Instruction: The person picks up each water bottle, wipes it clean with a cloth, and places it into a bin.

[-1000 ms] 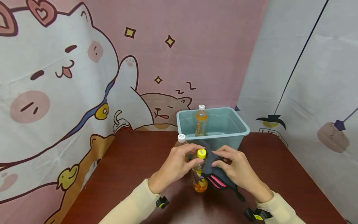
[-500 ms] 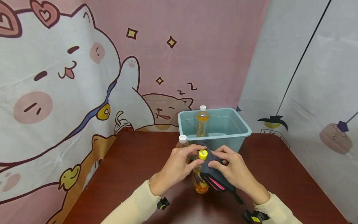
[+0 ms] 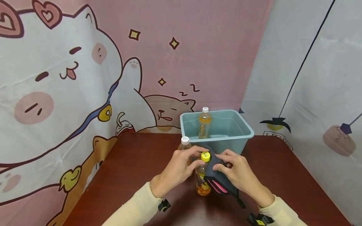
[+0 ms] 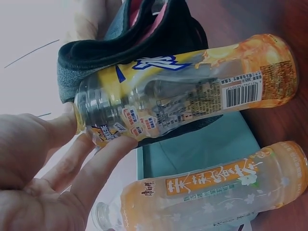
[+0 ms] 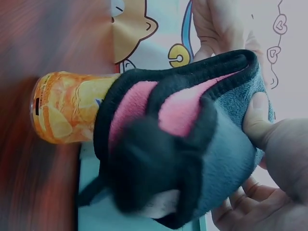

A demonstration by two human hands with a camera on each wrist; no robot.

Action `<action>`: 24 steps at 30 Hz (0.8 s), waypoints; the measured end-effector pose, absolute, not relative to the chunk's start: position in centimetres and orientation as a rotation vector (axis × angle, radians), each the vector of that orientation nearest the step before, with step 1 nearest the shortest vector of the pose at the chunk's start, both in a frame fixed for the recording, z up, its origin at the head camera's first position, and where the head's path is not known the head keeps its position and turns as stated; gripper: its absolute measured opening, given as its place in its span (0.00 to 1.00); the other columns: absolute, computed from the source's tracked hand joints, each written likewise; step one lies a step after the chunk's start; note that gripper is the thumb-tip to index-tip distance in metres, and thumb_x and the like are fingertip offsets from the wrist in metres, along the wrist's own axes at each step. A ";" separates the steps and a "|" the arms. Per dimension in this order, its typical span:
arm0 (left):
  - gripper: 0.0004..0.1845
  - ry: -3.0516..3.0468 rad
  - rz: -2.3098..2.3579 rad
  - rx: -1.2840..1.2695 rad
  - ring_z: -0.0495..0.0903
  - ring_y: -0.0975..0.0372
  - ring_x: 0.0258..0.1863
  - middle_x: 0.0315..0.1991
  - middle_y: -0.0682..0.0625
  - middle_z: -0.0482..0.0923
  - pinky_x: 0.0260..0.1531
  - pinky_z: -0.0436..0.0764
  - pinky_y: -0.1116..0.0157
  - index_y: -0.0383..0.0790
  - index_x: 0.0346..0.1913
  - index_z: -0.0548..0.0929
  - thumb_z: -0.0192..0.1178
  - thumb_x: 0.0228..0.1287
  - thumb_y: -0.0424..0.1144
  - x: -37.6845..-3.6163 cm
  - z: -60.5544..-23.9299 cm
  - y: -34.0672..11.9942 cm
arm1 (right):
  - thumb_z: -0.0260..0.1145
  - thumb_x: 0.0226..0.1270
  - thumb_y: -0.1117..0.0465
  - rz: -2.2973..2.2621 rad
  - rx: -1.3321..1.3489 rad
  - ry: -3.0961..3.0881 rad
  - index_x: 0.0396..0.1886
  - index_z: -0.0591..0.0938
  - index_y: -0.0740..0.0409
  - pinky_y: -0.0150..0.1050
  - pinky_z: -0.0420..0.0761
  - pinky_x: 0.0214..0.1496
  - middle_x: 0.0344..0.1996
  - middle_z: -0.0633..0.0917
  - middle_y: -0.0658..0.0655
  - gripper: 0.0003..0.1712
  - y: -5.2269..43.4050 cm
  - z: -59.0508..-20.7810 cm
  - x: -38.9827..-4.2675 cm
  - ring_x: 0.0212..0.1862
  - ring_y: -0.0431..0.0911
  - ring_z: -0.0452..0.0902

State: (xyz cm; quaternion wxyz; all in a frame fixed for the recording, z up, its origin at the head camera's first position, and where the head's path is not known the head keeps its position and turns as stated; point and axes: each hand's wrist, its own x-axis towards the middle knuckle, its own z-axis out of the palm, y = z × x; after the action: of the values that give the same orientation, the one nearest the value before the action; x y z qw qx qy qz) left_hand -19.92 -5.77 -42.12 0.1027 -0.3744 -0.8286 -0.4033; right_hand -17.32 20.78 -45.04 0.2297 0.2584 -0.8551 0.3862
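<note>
A yellow-capped orange drink bottle (image 3: 202, 179) (image 4: 192, 94) (image 5: 67, 113) stands upright on the brown table (image 3: 135, 175). My left hand (image 3: 181, 168) (image 4: 62, 178) pinches its neck just under the cap. My right hand (image 3: 236, 171) (image 5: 262, 159) holds a grey and pink cloth (image 3: 217, 179) (image 5: 183, 139) (image 4: 120, 43) pressed against the bottle's right side. A white-capped orange bottle (image 3: 184, 143) (image 4: 211, 195) stands just behind my left hand.
A teal plastic bin (image 3: 243, 138) sits at the table's back, just behind the hands, with another white-capped bottle (image 3: 204, 124) upright inside it. Printed cartoon curtains (image 3: 70, 78) wall in the table on the left, back and right.
The cloth and my right hand have slid slightly lower along the bottle's side. My left hand stays at the neck and the bottle has not moved.
</note>
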 end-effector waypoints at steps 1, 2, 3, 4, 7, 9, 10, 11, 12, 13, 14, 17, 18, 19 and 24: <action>0.21 -2.446 -1.194 -1.105 0.96 0.62 0.55 0.55 0.52 0.98 0.48 0.92 0.67 0.52 0.72 0.89 0.74 0.81 0.41 -19.9 -42.1 -5.8 | 0.86 0.65 0.58 1.061 0.717 -2.358 0.56 0.98 0.58 0.30 0.75 0.30 0.37 0.87 0.42 0.20 20.9 -45.0 -17.3 0.30 0.29 0.68; 0.21 -2.449 -1.194 -1.105 0.96 0.62 0.55 0.55 0.52 0.98 0.48 0.93 0.67 0.52 0.72 0.89 0.74 0.81 0.41 -19.9 -42.1 -5.8 | 0.86 0.65 0.58 1.061 0.722 -2.363 0.55 0.98 0.58 0.30 0.75 0.29 0.37 0.86 0.42 0.20 20.9 -45.0 -17.3 0.29 0.29 0.68; 0.21 -2.453 -1.196 -1.106 0.96 0.62 0.55 0.55 0.52 0.98 0.48 0.93 0.66 0.52 0.72 0.89 0.74 0.81 0.41 -19.9 -42.1 -5.8 | 0.85 0.65 0.58 1.063 0.728 -2.370 0.55 0.99 0.57 0.30 0.75 0.29 0.36 0.86 0.42 0.19 21.0 -45.1 -17.3 0.29 0.28 0.69; 0.21 -2.456 -1.197 -1.106 0.95 0.62 0.55 0.54 0.52 0.98 0.49 0.93 0.65 0.52 0.72 0.88 0.74 0.82 0.41 -19.9 -42.1 -5.8 | 0.85 0.65 0.58 1.062 0.732 -2.379 0.54 0.99 0.56 0.30 0.75 0.29 0.36 0.86 0.41 0.18 21.1 -45.1 -17.2 0.29 0.28 0.69; 0.21 -2.464 -1.202 -1.107 0.95 0.62 0.55 0.54 0.52 0.98 0.50 0.95 0.62 0.52 0.73 0.88 0.74 0.82 0.40 -19.9 -42.0 -5.9 | 0.85 0.66 0.59 1.067 0.739 -2.426 0.53 0.99 0.52 0.30 0.75 0.29 0.35 0.86 0.39 0.16 21.5 -45.4 -17.0 0.29 0.28 0.69; 0.21 -2.468 -1.212 -1.112 0.95 0.62 0.55 0.54 0.51 0.98 0.52 0.97 0.58 0.51 0.73 0.88 0.74 0.82 0.40 -19.9 -42.1 -5.9 | 0.85 0.67 0.58 1.060 0.752 -2.476 0.53 1.00 0.50 0.30 0.75 0.29 0.35 0.86 0.38 0.16 21.8 -45.8 -16.9 0.30 0.28 0.69; 0.21 -2.470 -1.211 -1.114 0.96 0.62 0.55 0.54 0.51 0.98 0.53 0.97 0.57 0.51 0.73 0.88 0.74 0.82 0.40 -19.9 -42.1 -5.9 | 0.85 0.67 0.58 1.059 0.764 -2.505 0.54 1.00 0.51 0.30 0.75 0.29 0.35 0.86 0.38 0.16 22.0 -46.2 -16.9 0.30 0.28 0.69; 0.21 -2.471 -1.213 -1.118 0.96 0.61 0.55 0.55 0.50 0.98 0.53 0.97 0.56 0.51 0.73 0.88 0.74 0.83 0.40 -19.9 -42.1 -5.9 | 0.85 0.68 0.58 1.061 0.777 -2.537 0.55 0.99 0.52 0.30 0.75 0.29 0.35 0.86 0.38 0.17 22.1 -46.5 -16.9 0.30 0.28 0.69; 0.21 -2.474 -1.211 -1.118 0.96 0.61 0.55 0.55 0.50 0.98 0.53 0.97 0.56 0.51 0.73 0.88 0.73 0.83 0.40 -19.9 -42.1 -5.9 | 0.85 0.68 0.57 1.062 0.791 -2.572 0.56 0.99 0.53 0.30 0.75 0.29 0.35 0.86 0.39 0.18 22.2 -46.9 -16.9 0.30 0.28 0.69; 0.21 -2.476 -1.208 -1.117 0.96 0.61 0.56 0.55 0.50 0.98 0.54 0.96 0.58 0.51 0.73 0.88 0.73 0.83 0.40 -19.9 -42.1 -5.8 | 0.85 0.69 0.57 1.058 0.805 -2.608 0.58 0.98 0.55 0.29 0.75 0.29 0.35 0.86 0.40 0.19 22.3 -47.3 -17.0 0.30 0.28 0.69; 0.21 -2.477 -1.203 -1.115 0.96 0.60 0.56 0.56 0.50 0.98 0.54 0.96 0.60 0.50 0.73 0.88 0.73 0.83 0.40 -19.9 -42.1 -5.8 | 0.84 0.70 0.56 1.055 0.821 -2.641 0.59 0.98 0.58 0.29 0.76 0.29 0.35 0.85 0.41 0.20 22.3 -47.7 -17.1 0.30 0.28 0.69; 0.21 -2.482 -1.188 -1.100 0.96 0.61 0.56 0.56 0.51 0.98 0.53 0.93 0.66 0.50 0.73 0.88 0.74 0.83 0.40 -19.8 -42.2 -5.8 | 0.83 0.72 0.55 1.043 0.861 -2.727 0.61 0.95 0.65 0.28 0.77 0.29 0.34 0.83 0.44 0.24 22.2 -48.7 -17.3 0.29 0.28 0.70; 0.21 -2.484 -1.182 -1.094 0.96 0.62 0.56 0.56 0.52 0.98 0.53 0.92 0.68 0.50 0.73 0.88 0.74 0.83 0.40 -19.8 -42.2 -5.8 | 0.83 0.73 0.55 1.033 0.874 -2.747 0.60 0.95 0.66 0.28 0.78 0.29 0.34 0.83 0.45 0.24 22.1 -49.0 -17.4 0.29 0.28 0.71; 0.21 -2.483 -1.180 -1.090 0.96 0.62 0.55 0.56 0.52 0.98 0.53 0.91 0.69 0.50 0.73 0.89 0.74 0.82 0.40 -19.8 -42.2 -5.8 | 0.83 0.73 0.55 1.018 0.888 -2.765 0.59 0.96 0.66 0.28 0.79 0.30 0.34 0.83 0.46 0.23 22.0 -49.3 -17.6 0.29 0.28 0.73; 0.21 -2.477 -1.190 -1.093 0.96 0.62 0.56 0.56 0.52 0.97 0.54 0.92 0.67 0.50 0.73 0.88 0.75 0.82 0.40 -19.8 -42.2 -5.8 | 0.85 0.71 0.55 0.894 0.924 -2.872 0.56 0.97 0.65 0.29 0.83 0.32 0.37 0.87 0.49 0.21 21.8 -50.4 -18.2 0.32 0.31 0.81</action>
State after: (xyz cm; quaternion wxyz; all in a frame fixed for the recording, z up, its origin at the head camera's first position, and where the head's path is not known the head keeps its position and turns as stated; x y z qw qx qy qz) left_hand -19.84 -5.80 -42.15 0.0919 -0.3680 -0.8340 -0.4007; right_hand -18.17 21.83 -50.43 -0.0023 0.2936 -0.9127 0.2843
